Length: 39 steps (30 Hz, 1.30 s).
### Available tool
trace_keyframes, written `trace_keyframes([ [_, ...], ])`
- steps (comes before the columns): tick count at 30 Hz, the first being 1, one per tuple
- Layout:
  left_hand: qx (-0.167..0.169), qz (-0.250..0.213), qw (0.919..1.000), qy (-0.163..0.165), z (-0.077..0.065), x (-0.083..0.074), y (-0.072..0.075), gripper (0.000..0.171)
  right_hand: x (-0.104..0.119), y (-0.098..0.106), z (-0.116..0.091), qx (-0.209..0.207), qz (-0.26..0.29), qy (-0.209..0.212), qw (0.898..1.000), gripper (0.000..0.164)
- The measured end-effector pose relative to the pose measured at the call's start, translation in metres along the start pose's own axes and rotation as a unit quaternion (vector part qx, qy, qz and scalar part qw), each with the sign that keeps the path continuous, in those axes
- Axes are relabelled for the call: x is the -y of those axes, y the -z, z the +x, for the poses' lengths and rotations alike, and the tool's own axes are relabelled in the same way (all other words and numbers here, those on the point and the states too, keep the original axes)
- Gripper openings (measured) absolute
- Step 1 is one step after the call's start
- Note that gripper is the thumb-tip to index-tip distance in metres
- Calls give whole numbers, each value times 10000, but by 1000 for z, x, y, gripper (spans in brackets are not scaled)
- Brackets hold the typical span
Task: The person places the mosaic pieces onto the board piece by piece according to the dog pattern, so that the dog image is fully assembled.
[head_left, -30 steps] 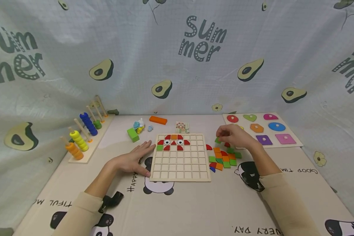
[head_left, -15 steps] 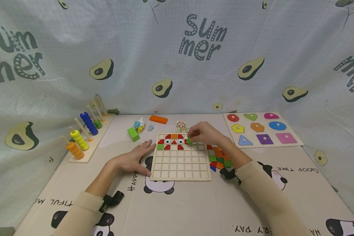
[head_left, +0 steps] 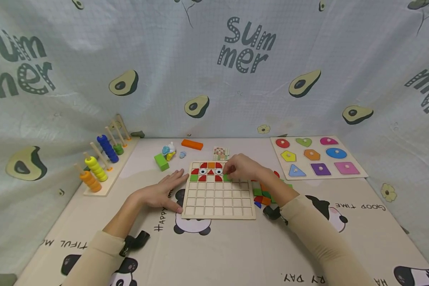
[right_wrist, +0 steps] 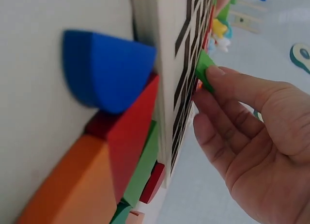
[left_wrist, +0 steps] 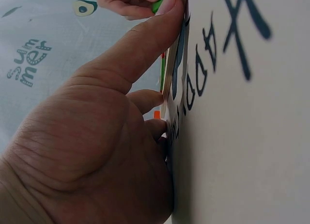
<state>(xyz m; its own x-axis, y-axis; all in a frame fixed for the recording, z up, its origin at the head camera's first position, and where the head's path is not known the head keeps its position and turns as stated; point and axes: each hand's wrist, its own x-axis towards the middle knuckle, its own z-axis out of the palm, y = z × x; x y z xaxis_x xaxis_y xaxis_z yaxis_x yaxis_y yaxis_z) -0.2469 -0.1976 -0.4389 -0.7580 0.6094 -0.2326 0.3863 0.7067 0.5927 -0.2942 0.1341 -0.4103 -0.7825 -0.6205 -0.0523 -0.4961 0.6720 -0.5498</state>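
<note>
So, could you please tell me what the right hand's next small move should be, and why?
Probably to press the green tile flat onto the grid board: the right hand pinches it above a square, and the right wrist view shows it tilted.

The left grip (head_left: 163, 193) lies outspread while the right grip (head_left: 244, 167) pinches.

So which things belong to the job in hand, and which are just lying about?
In the job, likely: grid board, left hand at its edge, green tile in right hand, loose tiles, perhaps the picture card.

Lying about: ring stacker, shape puzzle, orange block, green block, small toys.
</note>
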Motion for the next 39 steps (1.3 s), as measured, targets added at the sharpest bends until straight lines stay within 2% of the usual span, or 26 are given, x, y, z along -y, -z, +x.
trace_keyframes([
  [6, 8, 3, 10000, 11, 1, 1, -1, 114, 4, -2, -4, 118, -561, -5, 9984, 21],
  [12, 17, -24, 10000, 37, 3, 4, -5, 115, 3, -3, -12, 167, -910, 203, 9955, 20],
  [17, 5, -14, 10000, 75, 3, 4, -5, 114, -6, 7, -29, -344, -657, 203, 9970, 23],
  [22, 32, 35, 9999, 101, 3, 3, -4, 115, -25, 21, -49, -800, -295, -36, 9964, 27],
  [25, 43, 61, 9999, 90, 3, 3, -3, 115, -35, 27, -58, -745, -124, -255, 9968, 28],
  [31, 12, 100, 9999, 45, 3, 3, -2, 115, -51, 26, -64, -275, -81, -477, 9984, 23],
  [35, -10, 58, 10000, 14, 2, 3, -2, 114, -53, 22, -63, -202, -29, -399, 9990, 18],
  [39, 8, 47, 9999, 89, 2, 2, -1, 115, -51, 20, -62, -225, 213, -663, 9973, 17],
])
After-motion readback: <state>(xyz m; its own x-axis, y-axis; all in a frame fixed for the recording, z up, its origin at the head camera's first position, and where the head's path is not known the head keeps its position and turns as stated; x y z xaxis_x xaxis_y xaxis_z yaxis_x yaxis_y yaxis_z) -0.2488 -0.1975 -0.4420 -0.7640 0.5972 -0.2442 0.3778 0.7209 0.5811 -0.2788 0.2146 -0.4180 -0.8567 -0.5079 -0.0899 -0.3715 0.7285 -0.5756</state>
